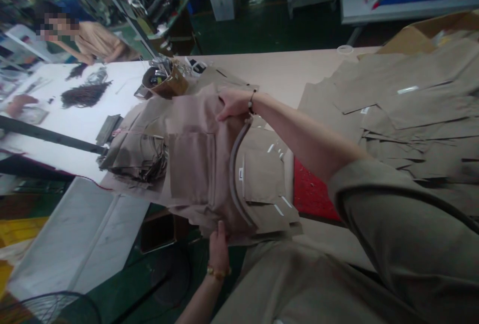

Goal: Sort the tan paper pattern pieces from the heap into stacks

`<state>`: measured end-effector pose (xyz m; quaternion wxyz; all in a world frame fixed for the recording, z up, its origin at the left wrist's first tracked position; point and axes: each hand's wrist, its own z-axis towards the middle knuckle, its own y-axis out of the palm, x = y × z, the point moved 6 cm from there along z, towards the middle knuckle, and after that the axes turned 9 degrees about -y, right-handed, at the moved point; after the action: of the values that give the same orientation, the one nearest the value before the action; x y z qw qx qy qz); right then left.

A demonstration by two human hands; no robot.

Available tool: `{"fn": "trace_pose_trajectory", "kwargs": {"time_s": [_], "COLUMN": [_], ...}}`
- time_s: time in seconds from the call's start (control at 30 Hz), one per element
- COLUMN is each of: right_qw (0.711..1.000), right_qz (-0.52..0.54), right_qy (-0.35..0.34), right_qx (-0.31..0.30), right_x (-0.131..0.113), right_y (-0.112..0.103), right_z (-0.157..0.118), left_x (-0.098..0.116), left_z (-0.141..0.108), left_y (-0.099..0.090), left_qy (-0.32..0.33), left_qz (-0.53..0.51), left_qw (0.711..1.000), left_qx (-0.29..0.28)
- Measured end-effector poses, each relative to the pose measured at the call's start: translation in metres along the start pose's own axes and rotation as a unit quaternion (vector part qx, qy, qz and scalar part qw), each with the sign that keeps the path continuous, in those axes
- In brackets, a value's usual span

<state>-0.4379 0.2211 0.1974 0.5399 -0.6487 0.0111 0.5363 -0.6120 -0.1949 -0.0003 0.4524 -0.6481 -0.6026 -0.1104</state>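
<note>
A brown cloth garment panel point(190, 169) with a stitched-on rectangular patch is spread between my two hands. My right hand point(235, 103) grips its far edge, the thumb and fingers closed on the cloth. At the near edge, over the table's side, my left hand point(219, 246) pinches the same panel. A curved thick band point(232, 174) runs along the panel's right side. Partly under it lie tan cut pieces point(264, 174) with a small white label and white marks. Just left of the panel sits a tied bundle of cut cloth point(138, 154).
Large stacks of tan cloth point(411, 109) cover the table's right side, near a red mat point(312, 192). A box of tools point(168, 80) stands at the back. A metal bar point(52, 134) crosses the left. A co-worker point(101, 40) sits at the white table point(127, 77).
</note>
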Motion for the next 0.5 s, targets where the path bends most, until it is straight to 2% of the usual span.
{"fn": "trace_pose_trajectory", "kwargs": {"time_s": [0.03, 0.1, 0.13, 0.17, 0.2, 0.27, 0.33, 0.4, 0.47, 0.5], "right_qw": [0.997, 0.982, 0.975, 0.969, 0.965, 0.961, 0.955, 0.952, 0.963, 0.968], "right_qz": [-0.039, -0.068, -0.067, -0.064, -0.062, -0.076, -0.105, -0.122, -0.114, -0.104], "right_qy": [0.055, 0.151, 0.188, 0.218, 0.238, 0.263, 0.275, 0.25, 0.198, 0.177], "right_qx": [-0.036, -0.088, -0.095, -0.093, -0.085, -0.035, 0.049, 0.123, 0.142, 0.141], "right_x": [0.027, 0.079, 0.102, 0.122, 0.139, 0.165, 0.182, 0.191, 0.197, 0.2], "right_y": [0.013, 0.043, 0.057, 0.069, 0.08, 0.093, 0.099, 0.106, 0.119, 0.125], "right_z": [-0.008, -0.033, -0.048, -0.064, -0.079, -0.109, -0.14, -0.175, -0.215, -0.238], "left_x": [-0.002, 0.002, 0.009, 0.02, 0.033, 0.063, 0.075, 0.071, 0.062, 0.06], "left_z": [-0.005, -0.015, -0.017, -0.015, -0.008, 0.017, 0.044, 0.07, 0.087, 0.093], "left_y": [0.02, 0.053, 0.065, 0.074, 0.08, 0.088, 0.106, 0.13, 0.151, 0.158], "left_qy": [-0.022, -0.022, 0.006, 0.054, 0.119, 0.254, 0.328, 0.35, 0.36, 0.368], "left_qz": [0.041, 0.132, 0.184, 0.231, 0.267, 0.315, 0.386, 0.47, 0.517, 0.521], "left_qw": [0.996, 0.963, 0.94, 0.921, 0.912, 0.9, 0.859, 0.808, 0.77, 0.762], "left_qx": [-0.08, -0.234, -0.287, -0.308, -0.287, -0.162, -0.075, -0.067, -0.103, -0.112]}}
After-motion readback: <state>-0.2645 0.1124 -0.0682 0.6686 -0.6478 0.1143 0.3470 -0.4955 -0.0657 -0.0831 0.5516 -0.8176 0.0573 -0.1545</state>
